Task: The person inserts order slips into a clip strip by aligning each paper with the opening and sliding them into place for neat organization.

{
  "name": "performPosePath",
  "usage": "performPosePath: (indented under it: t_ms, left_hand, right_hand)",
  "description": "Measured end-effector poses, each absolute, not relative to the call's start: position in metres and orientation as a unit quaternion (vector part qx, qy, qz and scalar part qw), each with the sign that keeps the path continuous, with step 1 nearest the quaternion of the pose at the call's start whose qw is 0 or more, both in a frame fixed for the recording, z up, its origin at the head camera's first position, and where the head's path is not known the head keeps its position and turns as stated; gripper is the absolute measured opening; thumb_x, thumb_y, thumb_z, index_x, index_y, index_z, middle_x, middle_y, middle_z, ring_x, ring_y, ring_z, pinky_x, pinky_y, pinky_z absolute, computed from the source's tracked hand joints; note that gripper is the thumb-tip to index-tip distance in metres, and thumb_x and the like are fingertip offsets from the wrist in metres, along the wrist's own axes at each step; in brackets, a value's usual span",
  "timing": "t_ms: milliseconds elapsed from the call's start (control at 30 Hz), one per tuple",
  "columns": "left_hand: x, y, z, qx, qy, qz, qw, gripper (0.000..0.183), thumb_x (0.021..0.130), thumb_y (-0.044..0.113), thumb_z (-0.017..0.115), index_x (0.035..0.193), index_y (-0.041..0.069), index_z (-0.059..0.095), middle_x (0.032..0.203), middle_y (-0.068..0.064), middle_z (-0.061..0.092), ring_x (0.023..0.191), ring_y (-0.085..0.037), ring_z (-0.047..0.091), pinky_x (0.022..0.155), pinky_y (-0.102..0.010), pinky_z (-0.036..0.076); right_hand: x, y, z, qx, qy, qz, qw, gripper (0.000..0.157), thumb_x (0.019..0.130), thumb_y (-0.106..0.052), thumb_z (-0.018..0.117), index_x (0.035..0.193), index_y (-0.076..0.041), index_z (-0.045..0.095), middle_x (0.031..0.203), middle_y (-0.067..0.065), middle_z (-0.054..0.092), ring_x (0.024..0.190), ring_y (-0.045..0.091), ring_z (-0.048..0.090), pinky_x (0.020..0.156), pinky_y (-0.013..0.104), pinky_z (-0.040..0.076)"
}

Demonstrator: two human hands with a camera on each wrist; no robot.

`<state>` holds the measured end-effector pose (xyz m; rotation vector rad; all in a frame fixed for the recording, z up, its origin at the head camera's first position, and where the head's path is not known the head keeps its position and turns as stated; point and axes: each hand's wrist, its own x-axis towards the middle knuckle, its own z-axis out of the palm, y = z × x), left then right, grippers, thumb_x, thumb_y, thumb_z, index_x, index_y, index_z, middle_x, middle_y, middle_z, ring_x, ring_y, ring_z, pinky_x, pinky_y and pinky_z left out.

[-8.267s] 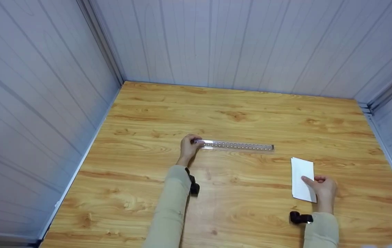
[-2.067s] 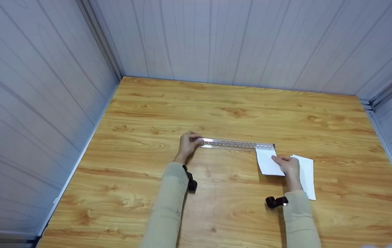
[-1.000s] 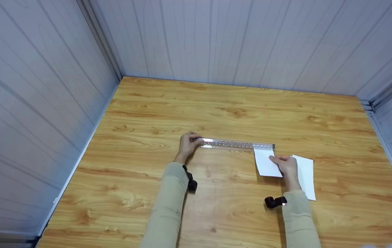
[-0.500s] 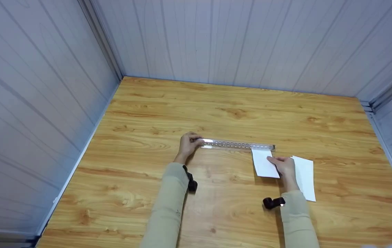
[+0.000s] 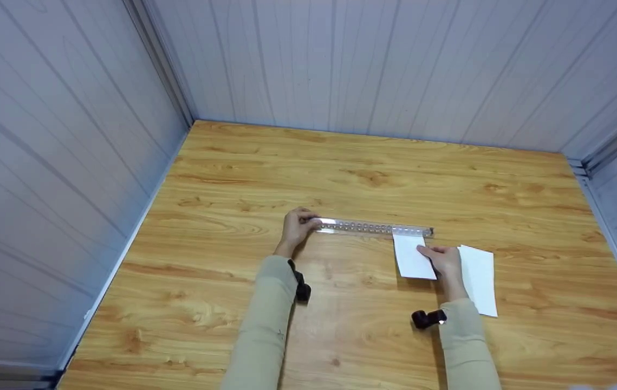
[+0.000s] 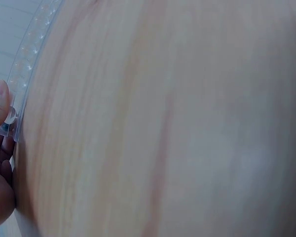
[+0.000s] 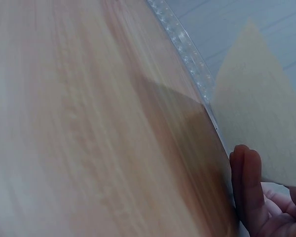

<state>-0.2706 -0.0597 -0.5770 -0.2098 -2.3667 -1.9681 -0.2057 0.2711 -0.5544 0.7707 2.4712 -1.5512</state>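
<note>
A long clear plastic strip (image 5: 365,227) with rows of round bumps lies crosswise on the wooden table. My left hand (image 5: 296,227) pinches its left end between thumb and fingers; in the left wrist view the thumb (image 6: 0,101) presses on that end. My right hand (image 5: 443,262) holds a white sheet of paper (image 5: 412,259) by its right edge. The paper's far edge overlaps the strip near its right end, and the near part is tilted up, casting a shadow. From the right wrist view, the paper (image 7: 259,103) stands beside the strip, fingers behind it.
Another white paper (image 5: 479,281) lies on the table just right of my right hand, partly covered by it. The wooden table (image 5: 368,173) is bounded by pale panel walls (image 5: 297,65) at the back and sides.
My right hand has picked a paper off the pile at right and brought it to the strip. Over the last second it slides slowly left along the strip. My left hand stays put.
</note>
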Motion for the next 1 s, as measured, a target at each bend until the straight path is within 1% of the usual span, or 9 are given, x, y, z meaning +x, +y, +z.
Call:
performPosePath:
  t_ms: [100,167,300,367,467,633,733,867,1000]
  left_hand:
    - [-0.272,-0.060,-0.578,-0.072,-0.757,-0.649,0.025,0.016,0.074,-0.007,0.065,0.087,-0.016,0.063,0.089,-0.026,0.055,0.079,-0.037,0.058,0.067,-0.033,0.051]
    - [-0.273,-0.060,-0.579,-0.076,-0.753,-0.654,0.026,0.015,0.074,-0.009,0.064,0.087,-0.017,0.062,0.089,-0.028,0.054,0.079,-0.040,0.057,0.067,-0.036,0.050]
    - [-0.272,-0.059,-0.578,-0.074,-0.761,-0.643,0.030,0.014,0.075,-0.007,0.065,0.087,-0.015,0.064,0.088,-0.024,0.056,0.079,-0.034,0.058,0.066,-0.030,0.051]
    - [-0.272,-0.059,-0.577,-0.069,-0.768,-0.636,0.028,0.014,0.075,-0.005,0.065,0.087,-0.013,0.065,0.088,-0.020,0.057,0.078,-0.030,0.059,0.065,-0.026,0.050]
    - [-0.271,-0.059,-0.576,-0.068,-0.773,-0.630,0.028,0.014,0.076,-0.005,0.065,0.088,-0.012,0.065,0.088,-0.019,0.057,0.077,-0.029,0.060,0.064,-0.025,0.050]
    - [-0.269,-0.059,-0.575,-0.067,-0.774,-0.628,0.031,0.014,0.075,-0.004,0.065,0.087,-0.012,0.066,0.088,-0.019,0.057,0.077,-0.030,0.060,0.064,-0.026,0.050]
    - [-0.269,-0.059,-0.575,-0.068,-0.776,-0.627,0.032,0.015,0.075,-0.004,0.066,0.088,-0.012,0.065,0.088,-0.019,0.057,0.079,-0.031,0.059,0.065,-0.026,0.050]
    - [-0.269,-0.059,-0.575,-0.068,-0.782,-0.618,0.038,0.016,0.075,-0.003,0.066,0.088,-0.012,0.065,0.088,-0.019,0.058,0.080,-0.030,0.059,0.067,-0.025,0.050]
    - [-0.270,-0.059,-0.575,-0.066,-0.781,-0.620,0.043,0.016,0.074,-0.004,0.067,0.088,-0.012,0.065,0.087,-0.019,0.059,0.080,-0.030,0.059,0.067,-0.025,0.050]
  right_hand:
    - [-0.206,0.270,-0.554,0.252,0.818,-0.513,0.064,0.045,0.076,-0.022,0.069,0.104,0.011,0.058,0.088,0.010,0.060,0.079,0.018,0.052,0.072,0.029,0.042]
    - [-0.206,0.270,-0.553,0.249,0.822,-0.508,0.063,0.044,0.076,-0.022,0.069,0.103,0.011,0.059,0.086,0.008,0.061,0.078,0.017,0.052,0.070,0.027,0.042]
    - [-0.207,0.268,-0.553,0.242,0.822,-0.512,0.055,0.040,0.076,-0.021,0.070,0.099,0.011,0.061,0.076,0.002,0.059,0.074,0.016,0.050,0.064,0.023,0.041]
    - [-0.207,0.267,-0.554,0.242,0.820,-0.516,0.053,0.040,0.075,-0.021,0.070,0.098,0.010,0.061,0.076,0.001,0.059,0.075,0.015,0.050,0.063,0.021,0.040]
    - [-0.207,0.266,-0.554,0.242,0.824,-0.509,0.054,0.040,0.075,-0.023,0.070,0.099,0.008,0.062,0.081,0.003,0.060,0.078,0.016,0.050,0.065,0.022,0.040]
    - [-0.206,0.264,-0.554,0.245,0.829,-0.497,0.073,0.044,0.076,-0.028,0.069,0.102,0.007,0.061,0.094,0.010,0.060,0.084,0.019,0.050,0.072,0.028,0.042]
    - [-0.207,0.262,-0.554,0.244,0.822,-0.507,0.087,0.047,0.077,-0.027,0.068,0.106,0.008,0.058,0.095,0.011,0.060,0.082,0.018,0.051,0.073,0.029,0.043]
    - [-0.208,0.259,-0.555,0.241,0.807,-0.531,0.094,0.042,0.079,-0.022,0.067,0.105,0.010,0.057,0.086,0.006,0.059,0.075,0.014,0.050,0.068,0.025,0.042]
    - [-0.210,0.256,-0.556,0.229,0.805,-0.542,0.077,0.029,0.078,-0.016,0.067,0.092,0.009,0.062,0.069,-0.002,0.056,0.064,0.010,0.047,0.060,0.022,0.040]
